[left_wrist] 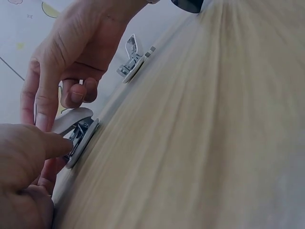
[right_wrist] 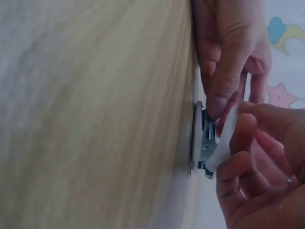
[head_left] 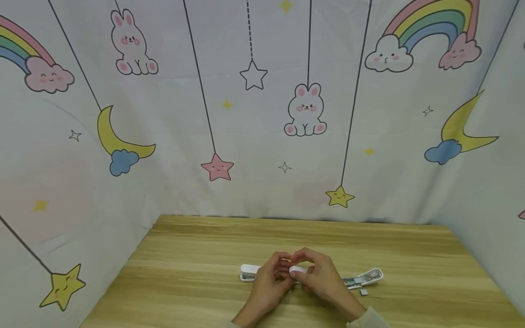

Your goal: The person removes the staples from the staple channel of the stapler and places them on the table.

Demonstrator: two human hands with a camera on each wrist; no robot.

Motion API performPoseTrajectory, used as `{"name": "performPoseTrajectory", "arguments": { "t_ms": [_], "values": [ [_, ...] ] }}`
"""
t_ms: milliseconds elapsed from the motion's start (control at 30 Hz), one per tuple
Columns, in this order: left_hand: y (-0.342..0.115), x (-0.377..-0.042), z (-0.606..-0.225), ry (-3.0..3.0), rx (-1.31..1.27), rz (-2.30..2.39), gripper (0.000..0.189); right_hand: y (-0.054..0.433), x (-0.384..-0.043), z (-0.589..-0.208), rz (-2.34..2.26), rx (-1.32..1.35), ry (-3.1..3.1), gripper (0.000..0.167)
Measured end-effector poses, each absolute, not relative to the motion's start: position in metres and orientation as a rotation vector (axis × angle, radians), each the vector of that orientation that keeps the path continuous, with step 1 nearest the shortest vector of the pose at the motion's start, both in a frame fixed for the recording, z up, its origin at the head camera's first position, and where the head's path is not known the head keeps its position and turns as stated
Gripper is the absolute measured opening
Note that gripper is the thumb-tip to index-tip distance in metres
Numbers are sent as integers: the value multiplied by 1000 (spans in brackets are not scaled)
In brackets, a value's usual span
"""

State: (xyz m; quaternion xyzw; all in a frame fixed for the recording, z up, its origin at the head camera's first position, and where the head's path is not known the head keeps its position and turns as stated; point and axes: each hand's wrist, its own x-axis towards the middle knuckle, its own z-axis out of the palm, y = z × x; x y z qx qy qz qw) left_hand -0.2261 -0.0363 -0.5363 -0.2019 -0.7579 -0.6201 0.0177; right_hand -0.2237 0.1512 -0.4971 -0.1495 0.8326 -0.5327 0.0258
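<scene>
A white stapler (left_wrist: 86,131) stands on the table between both hands, its top cover lifted from its metal magazine. My right hand (head_left: 321,275) pinches the white cover (right_wrist: 224,143) between thumb and fingers. From the other side my left hand (head_left: 268,280) holds the stapler, its thumb (left_wrist: 57,144) on the magazine end and its fingers behind. In the head view the hands hide most of this stapler. Right of them a second stapler (head_left: 362,279) lies folded open, with a small grey staple block (head_left: 363,292) just in front.
Another white stapler (head_left: 249,271) lies closed left of the hands, partly covered by the left one. The wood-patterned table (head_left: 197,246) reaches back to a printed cloth (head_left: 254,191) hanging behind and along both sides. A dark object (left_wrist: 188,5) shows at the left wrist view's top edge.
</scene>
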Motion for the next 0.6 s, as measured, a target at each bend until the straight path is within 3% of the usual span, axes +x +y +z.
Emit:
{"name": "performPoseTrajectory", "arguments": {
  "t_ms": [300,600],
  "values": [
    [-37,-226,-535,-2362,-621,-1907,45,148,-222,-495,-1662,-375,2624,21],
    [-37,-226,-534,-2396,-643,-1879,57,151,-218,-494,-1680,-393,2695,21]
  ]
}}
